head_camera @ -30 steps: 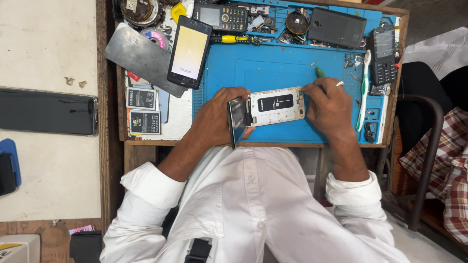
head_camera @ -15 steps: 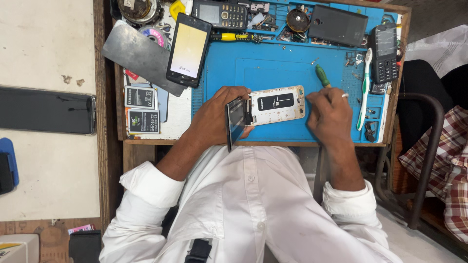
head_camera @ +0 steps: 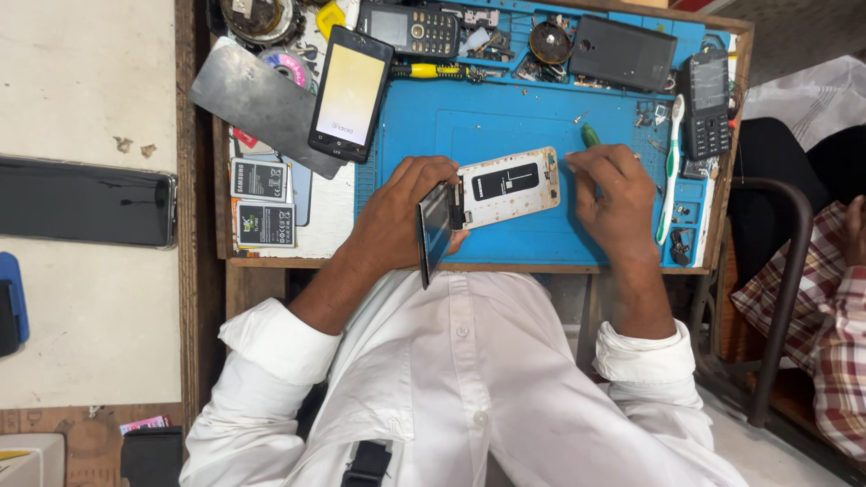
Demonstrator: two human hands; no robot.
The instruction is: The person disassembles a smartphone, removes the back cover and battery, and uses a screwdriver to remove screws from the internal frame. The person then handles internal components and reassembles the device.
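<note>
An opened white phone body (head_camera: 505, 185) lies on a blue work mat (head_camera: 505, 117), its inside facing up. My left hand (head_camera: 401, 203) holds the phone's dark screen panel (head_camera: 435, 230), lifted on edge at the body's left end. My right hand (head_camera: 613, 189) rests on the mat just right of the phone body, fingers closed around a green-handled screwdriver (head_camera: 589, 135) whose handle sticks out above the knuckles. Its tip is hidden by my fingers.
A lit smartphone (head_camera: 350, 90) leans on a grey metal plate (head_camera: 253, 104). Two batteries (head_camera: 262, 203) lie at the left. Keypad phones (head_camera: 706, 90), a black back cover (head_camera: 622, 50), a yellow screwdriver (head_camera: 433, 70) and a toothbrush (head_camera: 672, 171) ring the mat. A chair arm (head_camera: 785, 289) and a person in checked cloth (head_camera: 830, 316) are at right.
My right hand has slid a little off the phone body's right end, still with the screwdriver. My left hand keeps the screen panel raised.
</note>
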